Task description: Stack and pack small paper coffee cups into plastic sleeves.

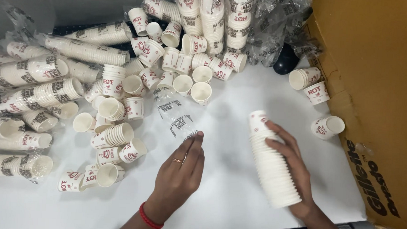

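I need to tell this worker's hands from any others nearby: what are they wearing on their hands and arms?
The left hand has a thin ring on one of its fingers and a red band around the wrist. The right hand shows no ring or band. Both forearms are bare: no sleeves or gloves in view.

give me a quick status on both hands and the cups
Right hand gripping a nested cup stack. Left hand pinching a clear plastic sleeve. Loose cups piled left.

Bare white table [237, 184] lies open between the loose paper cups [121, 111] and the cardboard box [374, 90] at right
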